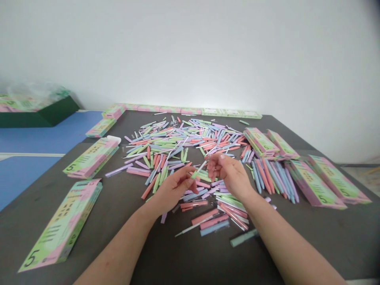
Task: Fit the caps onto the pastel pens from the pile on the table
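My left hand (179,184) is closed in a pinch on a light green pen barrel (194,175). A thin white refill (202,166) sticks out of the barrel, slanting up to the right. Beside the refill's upper end is my right hand (225,172), its fingers curled; whatever they may hold is too blurred to make out. Beneath both hands spreads a heap of pastel pen parts (169,142) in green, pink, blue and purple. Closer to me lie pink pen pieces (204,216), a blue pen piece (214,228) and a loose white refill (190,228).
Printed pen boxes lie along the dark table (118,237): a left box (63,221), a box with a raised flap (92,156) and right boxes (314,184). A row of boxes (190,110) lines the back edge. Pens lie aligned (276,178) at right. A dark green bin (59,111) stands far left.
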A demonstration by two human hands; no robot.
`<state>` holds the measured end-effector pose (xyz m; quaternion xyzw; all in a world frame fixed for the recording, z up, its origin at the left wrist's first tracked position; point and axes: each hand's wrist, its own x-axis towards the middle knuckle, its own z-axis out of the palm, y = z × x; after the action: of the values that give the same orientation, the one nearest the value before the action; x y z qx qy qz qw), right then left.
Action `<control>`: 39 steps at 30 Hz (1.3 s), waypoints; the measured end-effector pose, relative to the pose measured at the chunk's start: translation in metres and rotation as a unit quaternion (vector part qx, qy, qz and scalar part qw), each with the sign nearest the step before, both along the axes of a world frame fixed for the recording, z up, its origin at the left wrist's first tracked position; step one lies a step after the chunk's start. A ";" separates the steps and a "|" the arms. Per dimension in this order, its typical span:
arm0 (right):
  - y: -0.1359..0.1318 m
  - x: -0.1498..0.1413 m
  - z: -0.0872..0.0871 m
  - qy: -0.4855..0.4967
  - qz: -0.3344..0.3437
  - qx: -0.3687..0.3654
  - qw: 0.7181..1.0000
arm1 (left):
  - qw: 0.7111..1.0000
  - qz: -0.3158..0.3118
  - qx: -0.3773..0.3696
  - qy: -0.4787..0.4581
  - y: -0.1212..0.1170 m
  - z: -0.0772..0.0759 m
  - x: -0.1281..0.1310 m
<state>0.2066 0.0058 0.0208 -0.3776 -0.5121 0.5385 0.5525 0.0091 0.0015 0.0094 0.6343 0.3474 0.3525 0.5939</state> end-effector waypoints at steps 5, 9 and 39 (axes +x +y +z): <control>0.012 0.020 -0.004 -0.160 -0.105 0.016 0.981 | 0.999 0.028 0.008 -0.020 0.000 0.009 -0.003; 0.017 0.029 -0.013 -0.466 -0.081 0.055 0.879 | 0.998 0.046 0.017 -0.028 0.001 0.008 -0.004; 0.011 0.010 -0.029 -0.679 0.018 0.135 0.722 | 0.996 0.073 0.021 -0.051 0.005 0.006 -0.007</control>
<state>0.2170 0.0168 -0.0080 -0.5542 -0.8240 0.0727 0.0928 0.0025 0.0067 0.0157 0.6004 0.3547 0.4342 0.5702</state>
